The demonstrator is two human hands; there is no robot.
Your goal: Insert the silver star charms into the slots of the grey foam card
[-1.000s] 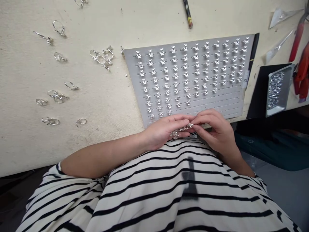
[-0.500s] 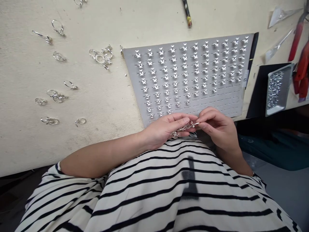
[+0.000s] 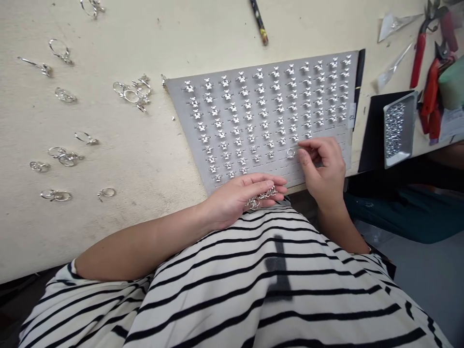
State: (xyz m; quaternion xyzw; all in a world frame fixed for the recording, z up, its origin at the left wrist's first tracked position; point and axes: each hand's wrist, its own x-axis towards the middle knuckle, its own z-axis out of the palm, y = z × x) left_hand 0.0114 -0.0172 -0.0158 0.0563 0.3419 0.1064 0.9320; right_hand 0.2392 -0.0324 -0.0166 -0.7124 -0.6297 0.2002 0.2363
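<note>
My left hand is palm up at the front edge of the grey slotted ring board. A small heap of silver rings rests in it, under the thumb. Over the board's lower rows, my right hand pinches a single silver ring at the tips of thumb and forefinger, its band turned to the left. Rows of silver rings with flower-like tops stand in the board's slots. Bare slots show around my right hand. Whether the pinched ring touches the board I cannot tell.
Loose rings lie scattered on the table at left, with a cluster beside the board. A dark pen-like stick lies beyond it. At right are a tray of small shiny pieces, red-handled pliers and clear plastic pieces.
My right hand has moved away from the left, up over the board, with one ring in its fingertips. The left hand stays low with its rings. The view has shifted slightly right.
</note>
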